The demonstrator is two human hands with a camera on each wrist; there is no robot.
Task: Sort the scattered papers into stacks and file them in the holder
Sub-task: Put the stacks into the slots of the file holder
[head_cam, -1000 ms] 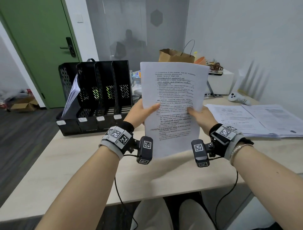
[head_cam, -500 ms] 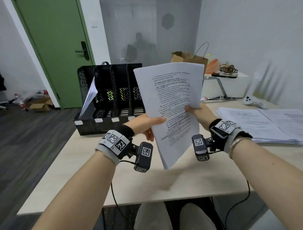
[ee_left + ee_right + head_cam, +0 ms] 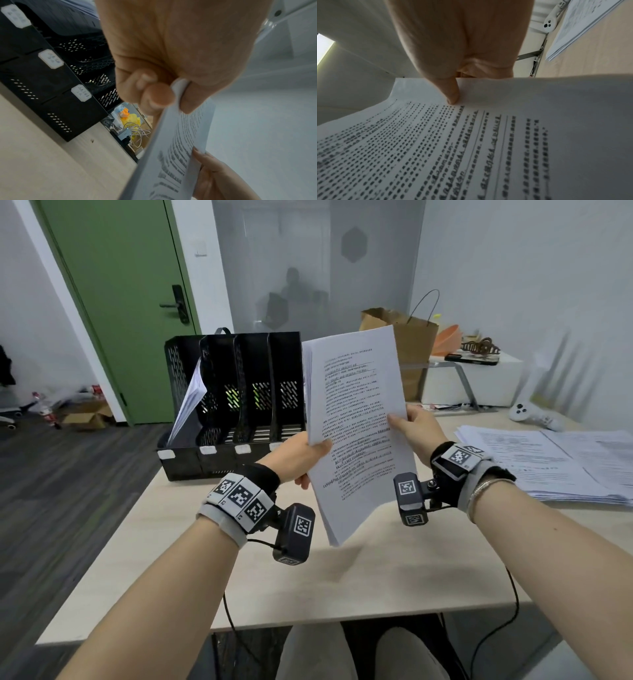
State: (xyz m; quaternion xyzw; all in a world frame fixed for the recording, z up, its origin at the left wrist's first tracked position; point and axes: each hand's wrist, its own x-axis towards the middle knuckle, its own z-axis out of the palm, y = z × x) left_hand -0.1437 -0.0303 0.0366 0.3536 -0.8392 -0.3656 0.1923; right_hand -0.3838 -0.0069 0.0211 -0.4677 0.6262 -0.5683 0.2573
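A stack of printed papers (image 3: 356, 419) is held upright above the table, tilted to the left. My left hand (image 3: 305, 455) pinches its left edge between thumb and curled fingers (image 3: 157, 94). On the other side, my right hand (image 3: 412, 428) grips the right edge, thumb on the printed face (image 3: 452, 94). The black file holder (image 3: 236, 405) with several slots stands at the table's far left, just left of the stack. Its leftmost slot holds leaning papers (image 3: 190, 402). More papers (image 3: 548, 460) lie spread on the table at the right.
A brown paper bag (image 3: 407, 337) and a white box (image 3: 476, 381) stand behind the table. Near the spread papers lies a white controller (image 3: 534, 416). The light wooden table (image 3: 342, 577) has bare surface in front of me. A green door (image 3: 120, 302) is at the far left.
The paper stack has tilted and shifted left toward the holder. My view has turned left too, so the holder sits nearer the middle.
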